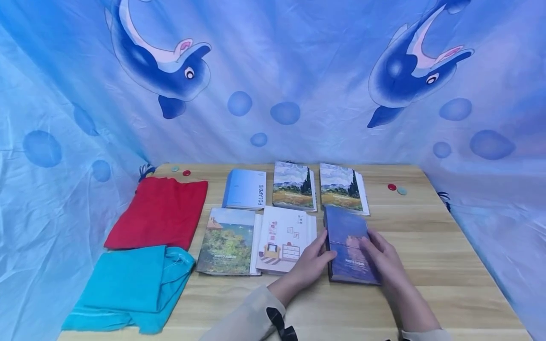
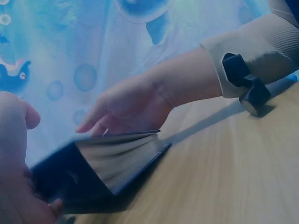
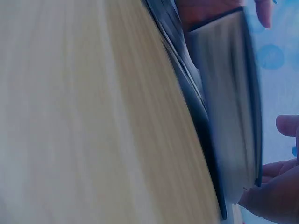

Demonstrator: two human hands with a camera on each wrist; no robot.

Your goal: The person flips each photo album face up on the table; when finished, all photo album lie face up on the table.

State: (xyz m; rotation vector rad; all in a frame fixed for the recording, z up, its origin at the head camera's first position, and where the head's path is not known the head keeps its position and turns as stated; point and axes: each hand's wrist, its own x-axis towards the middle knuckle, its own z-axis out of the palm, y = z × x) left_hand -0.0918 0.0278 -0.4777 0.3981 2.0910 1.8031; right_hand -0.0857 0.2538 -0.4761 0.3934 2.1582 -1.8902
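A dark blue-purple photo album [image 1: 344,225] with a sunset-like picture stands at the right end of the front row, its near end slightly tilted. My left hand [image 1: 310,263] holds its left edge, thumb against the side. My right hand [image 1: 389,263] grips the right edge, with the thumb over the cover. In the left wrist view the album [image 2: 65,175] shows its page ends, with a shadow beneath it on the table. The right wrist view shows its page block [image 3: 226,107] close up, and fingers at both ends. Some fingertips are hidden behind the album.
Left of it lie a white room-print album [image 1: 279,237] and a green landscape album [image 1: 230,244]. Behind are a blue Polaroid album [image 1: 245,188] and two landscape albums [image 1: 293,184]. Red cloth [image 1: 159,213] and turquoise cloth [image 1: 123,279] lie left. Small discs [image 1: 392,187] sit at the back.
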